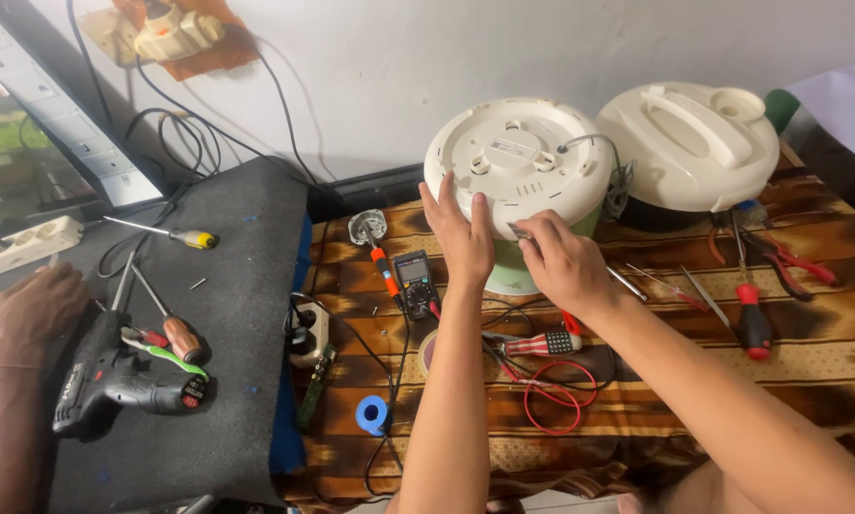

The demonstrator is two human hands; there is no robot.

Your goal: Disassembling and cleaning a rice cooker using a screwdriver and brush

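Both hands [461, 233] [559, 259] press the upturned cooker's [518, 157] near rim.

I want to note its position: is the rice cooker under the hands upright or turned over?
Turned over: the rice cooker shows its flat underside, with the left hand resting on it.
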